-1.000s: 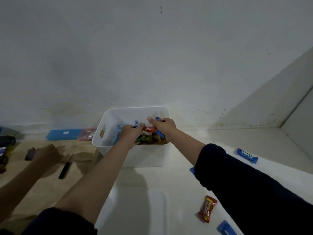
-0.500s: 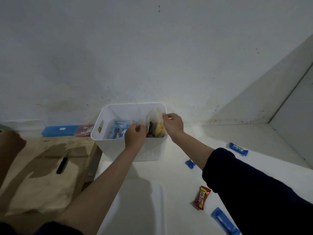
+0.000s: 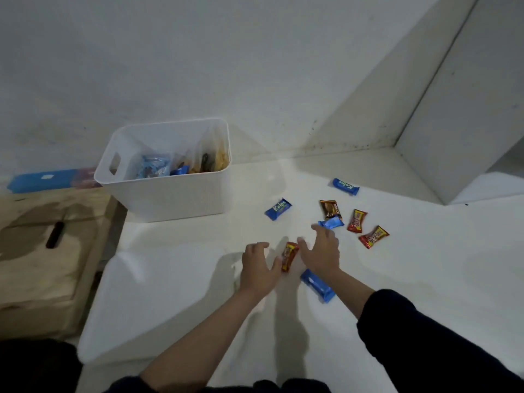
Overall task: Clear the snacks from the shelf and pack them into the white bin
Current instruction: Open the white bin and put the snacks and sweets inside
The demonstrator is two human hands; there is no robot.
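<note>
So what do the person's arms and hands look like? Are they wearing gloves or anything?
No gloves. The left hand and right hand are bare, and no rings, watch or bracelets show. Both arms wear dark sleeves, close to black, plain with no markings. The left sleeve is pushed far up, leaving the whole forearm bare. The right sleeve is loose and ends partway down the forearm.

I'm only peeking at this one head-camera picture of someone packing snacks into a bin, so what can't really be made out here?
- Bottom of the white bin: its near wall hides how full it is.
- Red snack between the left hand and right hand: blurred, label unreadable, contact unclear.
- Blue bar: partly under the right wrist.
- Blue box: partly behind the bin.
</note>
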